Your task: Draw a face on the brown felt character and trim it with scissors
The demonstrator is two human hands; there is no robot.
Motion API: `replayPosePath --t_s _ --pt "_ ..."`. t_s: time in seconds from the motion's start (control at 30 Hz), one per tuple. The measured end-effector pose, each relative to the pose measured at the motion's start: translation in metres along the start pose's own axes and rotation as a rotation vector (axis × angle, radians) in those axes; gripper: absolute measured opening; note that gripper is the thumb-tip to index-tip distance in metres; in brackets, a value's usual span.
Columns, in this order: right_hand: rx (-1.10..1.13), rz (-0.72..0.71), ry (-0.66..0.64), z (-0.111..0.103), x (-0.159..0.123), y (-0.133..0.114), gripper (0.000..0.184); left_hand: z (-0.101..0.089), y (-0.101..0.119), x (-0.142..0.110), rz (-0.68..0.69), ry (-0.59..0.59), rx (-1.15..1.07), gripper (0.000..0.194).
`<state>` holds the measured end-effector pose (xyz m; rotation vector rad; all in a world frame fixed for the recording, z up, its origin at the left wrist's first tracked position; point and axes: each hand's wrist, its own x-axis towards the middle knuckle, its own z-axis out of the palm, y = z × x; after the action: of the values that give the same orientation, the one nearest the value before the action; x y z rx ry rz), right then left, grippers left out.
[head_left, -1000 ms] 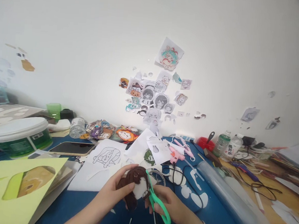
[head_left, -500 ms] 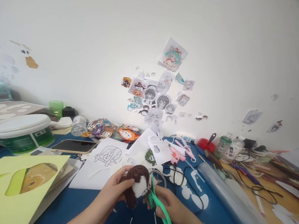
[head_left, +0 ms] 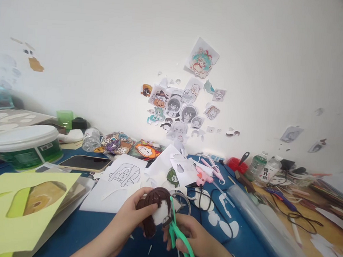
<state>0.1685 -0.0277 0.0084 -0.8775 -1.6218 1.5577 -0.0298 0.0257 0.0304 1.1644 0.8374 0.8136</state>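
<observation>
Between my hands is a dark brown and white cut-out figure [head_left: 154, 205], like a head with long brown hair. My left hand [head_left: 135, 210] grips it from the left, thumb lying across its front. My right hand [head_left: 192, 233] is closed round the handles of green scissors [head_left: 183, 239]. The blades point up along the figure's right edge; whether they touch it I cannot tell. Behind them lies a white sheet with a line drawing [head_left: 124, 172] of a cartoon animal. Small white scraps [head_left: 150, 249] lie on the blue tabletop below.
Left are a yellow sheet with cut-outs [head_left: 50, 218], a white-lidded tub [head_left: 24, 136] and a phone [head_left: 85, 163]. Right of my hands are a pink glue gun [head_left: 203, 177], black cable [head_left: 230, 215], a clear plastic roll [head_left: 259, 220] and bottles [head_left: 270, 168]. Pictures [head_left: 180, 109] cover part of the wall.
The view has shifted slightly. Both hands keep their holds on the figure and scissors, with the blades still beside the figure's right edge.
</observation>
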Motion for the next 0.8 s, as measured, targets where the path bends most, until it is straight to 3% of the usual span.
replayPosePath --t_s 0.5,0.8 --pt "-0.046 0.013 0.043 0.0025 0.0 -0.0015 0.059 0.0066 0.0074 -0.0067 0.094 0.09 0.087 0.037" --pt "-0.053 0.106 0.168 0.0087 -0.001 0.0017 0.024 0.008 0.0061 -0.0086 0.11 0.131 0.075 0.038"
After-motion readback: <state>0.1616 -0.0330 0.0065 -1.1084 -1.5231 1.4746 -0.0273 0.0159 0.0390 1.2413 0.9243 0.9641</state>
